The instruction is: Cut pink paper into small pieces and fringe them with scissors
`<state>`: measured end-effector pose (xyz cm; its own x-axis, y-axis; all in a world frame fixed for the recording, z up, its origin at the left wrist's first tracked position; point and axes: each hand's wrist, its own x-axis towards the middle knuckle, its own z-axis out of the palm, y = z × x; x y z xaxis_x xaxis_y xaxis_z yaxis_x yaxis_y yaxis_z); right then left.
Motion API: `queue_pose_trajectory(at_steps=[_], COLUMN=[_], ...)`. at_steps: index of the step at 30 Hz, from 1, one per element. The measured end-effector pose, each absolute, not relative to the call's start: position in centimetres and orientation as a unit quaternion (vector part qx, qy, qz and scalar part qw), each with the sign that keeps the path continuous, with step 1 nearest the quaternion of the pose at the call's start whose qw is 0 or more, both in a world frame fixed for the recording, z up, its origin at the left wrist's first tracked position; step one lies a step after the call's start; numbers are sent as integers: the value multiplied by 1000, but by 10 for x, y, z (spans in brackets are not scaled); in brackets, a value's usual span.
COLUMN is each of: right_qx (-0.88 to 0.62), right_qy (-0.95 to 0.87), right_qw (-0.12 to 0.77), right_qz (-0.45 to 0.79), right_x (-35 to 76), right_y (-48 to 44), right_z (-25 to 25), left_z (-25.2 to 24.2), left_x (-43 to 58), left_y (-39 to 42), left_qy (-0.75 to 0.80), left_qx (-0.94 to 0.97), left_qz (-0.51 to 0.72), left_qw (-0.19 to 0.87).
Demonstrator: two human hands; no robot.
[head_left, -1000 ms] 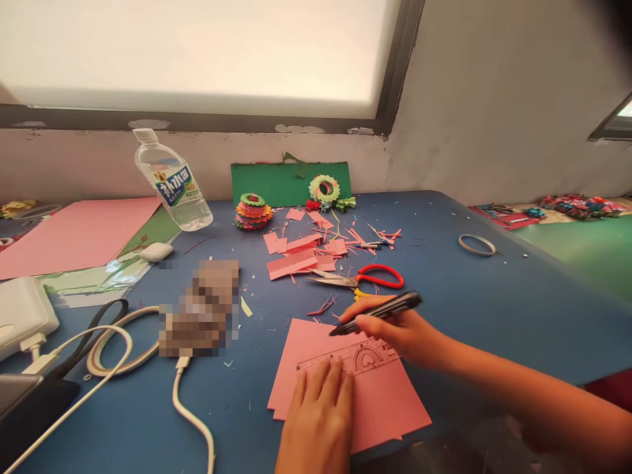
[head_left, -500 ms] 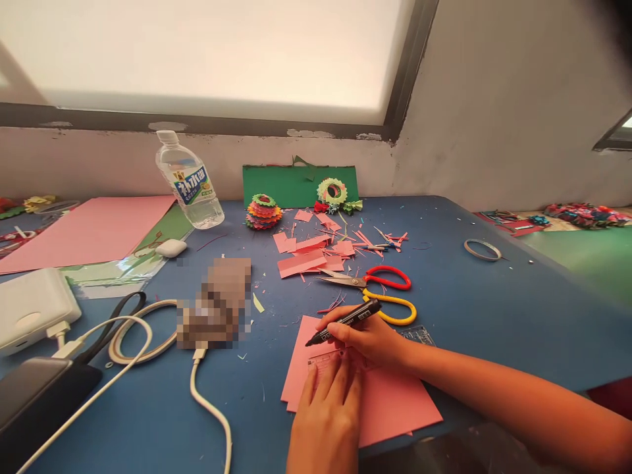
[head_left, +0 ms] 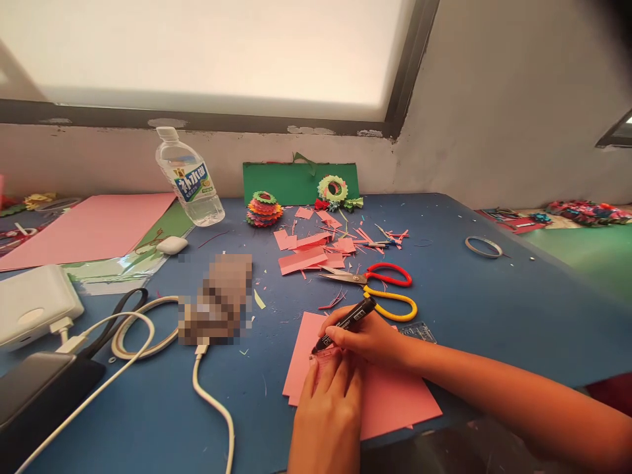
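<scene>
My right hand (head_left: 369, 339) grips a black marker (head_left: 345, 323), its tip touching the pink paper sheet (head_left: 390, 395) at the near edge of the blue table (head_left: 494, 309). My left hand (head_left: 328, 415) lies flat on a clear plastic ruler (head_left: 419, 331), pressing it on the sheet; most of the ruler is hidden under both hands. The marker tip sits just beyond my left fingertips, at the ruler's left end.
Red-and-yellow scissors (head_left: 390, 289) lie just beyond the sheet, with pink paper scraps (head_left: 311, 253) behind them. A water bottle (head_left: 190, 178), paper rosettes (head_left: 265, 209), green card (head_left: 301, 183), tape ring (head_left: 484, 247), white cables (head_left: 143, 329), a charger (head_left: 37, 306) and large pink paper (head_left: 89, 227) surround them.
My right hand brought the marker down from above the ruler's right part to its left end, tip now on the paper. My left hand stayed on the ruler. The view shifted slightly.
</scene>
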<state>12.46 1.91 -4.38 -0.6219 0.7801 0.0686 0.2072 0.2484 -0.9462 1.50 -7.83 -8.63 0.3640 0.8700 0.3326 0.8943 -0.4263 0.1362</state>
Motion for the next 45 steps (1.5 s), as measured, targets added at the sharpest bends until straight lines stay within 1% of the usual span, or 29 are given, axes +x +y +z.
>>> queue_pose_trajectory(at_steps=[4, 9, 18, 27, 30, 32, 34, 36, 39, 41, 43, 45], right_qx=[-344, -369, -496, -514, -514, -507, -493, -474, -444, -417, -385, -353], right_qy=[-743, -749, -732, -723, -719, -708, -682, -643, -597, -596, -623, -655], right_qw=[272, 286, 278, 288, 291, 309, 360, 432, 506, 516, 498, 467], right_qz=[507, 469, 376, 361, 367, 382, 404, 419, 436, 452, 465, 478], right_x=[128, 149, 216, 237, 239, 241, 243, 244, 243, 238, 228, 217], right_y=[20, 22, 27, 28, 28, 28, 28, 26, 18, 5, -14, -34], right_z=[-43, -38, -33, -36, -39, -39, -37, -32, -25, -22, -19, -15], left_z=[-85, -82, -82, -76, -78, -81, -85, -87, -84, -77, -68, -58], left_x=[17, 15, 10, 15, 14, 13, 11, 10, 10, 10, 10, 12], left_y=[-78, -76, -72, -75, -75, -74, -75, -77, -83, -88, -94, -99], left_qy=[-550, -547, -520, -553, -556, -553, -543, -538, -550, -542, -515, -496], left_qx=[-813, -820, -844, -819, -815, -814, -814, -805, -744, -678, -614, -576], left_qz=[-191, -171, -128, -151, -165, -179, -204, -251, -378, -490, -579, -610], left_qw=[28, 11, 9, 13, 9, 6, 0, -7, -37, -81, -149, -223])
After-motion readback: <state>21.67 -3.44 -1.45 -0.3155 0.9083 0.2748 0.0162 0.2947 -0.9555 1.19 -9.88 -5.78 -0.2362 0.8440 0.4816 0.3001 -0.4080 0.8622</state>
